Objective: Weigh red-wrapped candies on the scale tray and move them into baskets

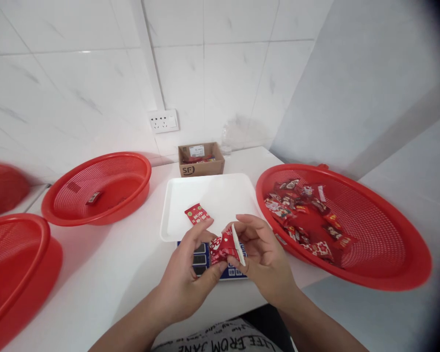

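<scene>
Between my two hands is a small red snack packet [222, 248] with white printing and a pale edge on its right side. My left hand [190, 266] pinches its left end between thumb and fingers. On the other side, my right hand [262, 254] grips the pale edge with its thumb, the fingers curled behind. Both hands are above the front of a digital scale [200, 260], partly covering its blue panel. Another red packet [198, 213] lies on the scale's white tray [225, 188], just beyond my left fingertips.
At right, a large red basket [381, 244] holds several wrapped snacks. A red basket [139, 193] at left has a small packet inside, and another red basket [40, 274] stands nearer. Behind the scale sits a cardboard box [205, 169], below a wall socket [163, 121].
</scene>
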Demonstrator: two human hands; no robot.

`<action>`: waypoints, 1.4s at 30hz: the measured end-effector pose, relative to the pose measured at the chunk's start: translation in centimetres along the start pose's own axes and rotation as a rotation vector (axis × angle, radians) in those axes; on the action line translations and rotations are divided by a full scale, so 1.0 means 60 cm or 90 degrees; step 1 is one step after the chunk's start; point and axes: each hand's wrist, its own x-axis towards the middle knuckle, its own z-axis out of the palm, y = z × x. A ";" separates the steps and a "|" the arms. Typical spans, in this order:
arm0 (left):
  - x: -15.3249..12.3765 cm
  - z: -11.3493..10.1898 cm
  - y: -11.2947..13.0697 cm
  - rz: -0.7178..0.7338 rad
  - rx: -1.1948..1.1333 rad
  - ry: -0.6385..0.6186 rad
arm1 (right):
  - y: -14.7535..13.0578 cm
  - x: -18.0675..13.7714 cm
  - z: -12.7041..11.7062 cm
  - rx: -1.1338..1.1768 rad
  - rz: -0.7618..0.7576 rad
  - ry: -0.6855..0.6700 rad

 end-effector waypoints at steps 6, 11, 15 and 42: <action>0.008 -0.011 0.007 -0.062 -0.066 -0.027 | -0.019 0.011 -0.026 -0.168 -0.008 -0.122; 0.017 -0.030 0.014 -0.199 -0.172 -0.154 | -0.042 0.029 -0.054 -0.335 -0.120 -0.245; 0.022 -0.035 0.011 -0.264 -0.283 -0.257 | -0.049 0.036 -0.058 -0.363 -0.177 -0.264; 0.028 -0.013 -0.003 -0.350 -0.475 -0.244 | -0.055 0.028 -0.043 -0.332 -0.097 -0.234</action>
